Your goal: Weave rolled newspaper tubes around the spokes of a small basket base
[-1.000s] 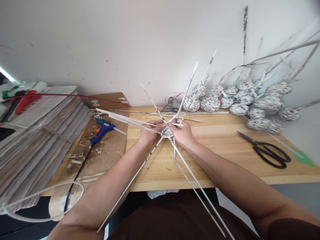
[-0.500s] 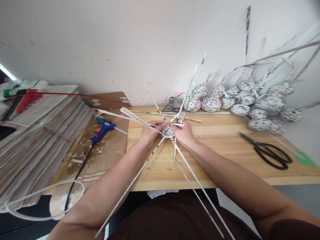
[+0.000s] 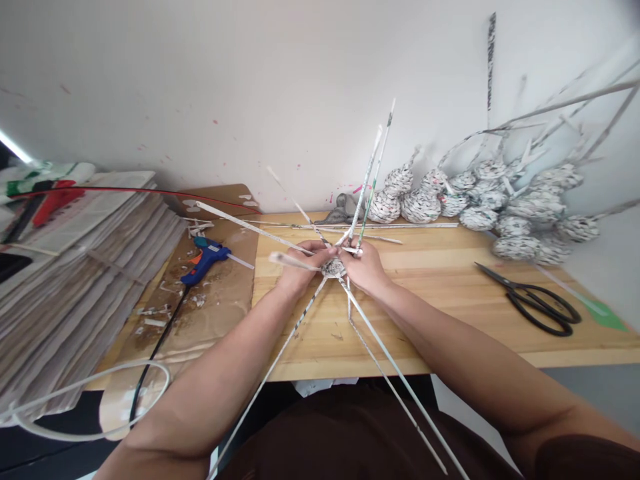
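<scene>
A small round woven paper piece (image 3: pixel 333 268) is held between my two hands above the wooden table (image 3: pixel 430 260). Several long rolled-paper strips fan out from it, some toward the wall and others down toward my body. My left hand (image 3: pixel 300 265) grips its left side, with thumb and fingers closed at the rim. On the right, my right hand (image 3: pixel 365 265) pinches the rim and the bases of the strips (image 3: pixel 367 200) that point up. My fingertips partly hide the far edge of the weave.
Scissors (image 3: pixel 537 303) lie at the right, below a pile of woven paper gourd shapes (image 3: pixel 520 207). At the left are a blue glue gun (image 3: pixel 205 260) on cardboard (image 3: pixel 225 300) and a tall newspaper stack (image 3: pixel 85 287).
The strips pointing toward the wall have shifted left. One left strip has swung down toward my left hand. Both hands keep their hold on the woven piece.
</scene>
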The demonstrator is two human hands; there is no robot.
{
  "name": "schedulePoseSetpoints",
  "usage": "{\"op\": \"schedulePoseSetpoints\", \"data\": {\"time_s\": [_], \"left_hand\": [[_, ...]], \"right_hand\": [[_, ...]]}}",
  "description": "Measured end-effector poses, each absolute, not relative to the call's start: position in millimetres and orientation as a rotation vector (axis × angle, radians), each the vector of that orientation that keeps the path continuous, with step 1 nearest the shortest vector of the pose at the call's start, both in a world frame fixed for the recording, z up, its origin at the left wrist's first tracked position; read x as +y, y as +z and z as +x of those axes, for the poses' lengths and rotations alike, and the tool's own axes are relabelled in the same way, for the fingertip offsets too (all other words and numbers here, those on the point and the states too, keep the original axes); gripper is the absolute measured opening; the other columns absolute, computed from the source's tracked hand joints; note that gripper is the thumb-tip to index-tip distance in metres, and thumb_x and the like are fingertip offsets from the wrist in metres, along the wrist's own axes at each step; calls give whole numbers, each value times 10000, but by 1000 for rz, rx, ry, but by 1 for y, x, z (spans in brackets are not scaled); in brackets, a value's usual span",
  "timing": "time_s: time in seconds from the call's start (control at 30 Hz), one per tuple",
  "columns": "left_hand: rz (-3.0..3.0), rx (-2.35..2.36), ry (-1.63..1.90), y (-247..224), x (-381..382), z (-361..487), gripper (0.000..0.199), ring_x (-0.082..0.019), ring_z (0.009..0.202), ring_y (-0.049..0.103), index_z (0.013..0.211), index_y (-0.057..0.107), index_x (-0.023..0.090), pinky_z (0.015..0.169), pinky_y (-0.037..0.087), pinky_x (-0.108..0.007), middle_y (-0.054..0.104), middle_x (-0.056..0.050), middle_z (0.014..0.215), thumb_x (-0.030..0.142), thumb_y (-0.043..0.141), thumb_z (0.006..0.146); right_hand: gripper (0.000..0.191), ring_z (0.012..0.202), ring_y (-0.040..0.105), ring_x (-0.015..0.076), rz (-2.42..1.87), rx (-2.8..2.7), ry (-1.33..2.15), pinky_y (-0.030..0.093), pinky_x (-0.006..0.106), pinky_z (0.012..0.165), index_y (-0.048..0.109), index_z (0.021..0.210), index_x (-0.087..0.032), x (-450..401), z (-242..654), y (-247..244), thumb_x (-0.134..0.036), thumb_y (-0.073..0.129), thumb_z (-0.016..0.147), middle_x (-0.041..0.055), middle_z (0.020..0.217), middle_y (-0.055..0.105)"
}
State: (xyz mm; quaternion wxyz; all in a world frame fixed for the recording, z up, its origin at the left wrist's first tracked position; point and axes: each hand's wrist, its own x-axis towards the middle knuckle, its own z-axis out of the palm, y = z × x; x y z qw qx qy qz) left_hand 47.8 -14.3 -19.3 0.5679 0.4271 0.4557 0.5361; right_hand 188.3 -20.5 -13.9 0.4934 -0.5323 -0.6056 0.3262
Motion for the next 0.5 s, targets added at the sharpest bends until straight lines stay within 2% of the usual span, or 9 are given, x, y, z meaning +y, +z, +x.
{"op": "schedulePoseSetpoints", "data": {"time_s": [0.17, 0.33, 0.5], "left_hand": [[1027, 1070, 1274, -23, -12, 46, 315, -150, 567, 608, 662, 699, 124, 554, 466, -275, 688, -53, 660, 326, 882, 503], [971, 1035, 1360, -25, -9, 44, 300, -131, 526, 575, 648, 672, 132, 520, 444, -260, 656, -26, 602, 345, 860, 552], [880, 1013, 1317, -18, -10, 47, 324, -122, 517, 561, 657, 631, 140, 509, 432, -254, 627, -10, 595, 338, 860, 542]], "right_hand": [[181, 707, 640, 194, -1231, -1473, 845, 486, 290, 656, 635, 776, -197, -20, 190, -13, -371, 588, 793, 33, 749, 694], [213, 557, 599, 163, -1203, -1366, 1013, 483, 274, 535, 608, 740, -204, -19, 190, -14, -411, 648, 763, -3, 631, 645], [253, 439, 521, 131, -1194, -1190, 1129, 457, 264, 411, 560, 747, -220, -23, 185, -9, -436, 688, 712, -37, 575, 584]]}}
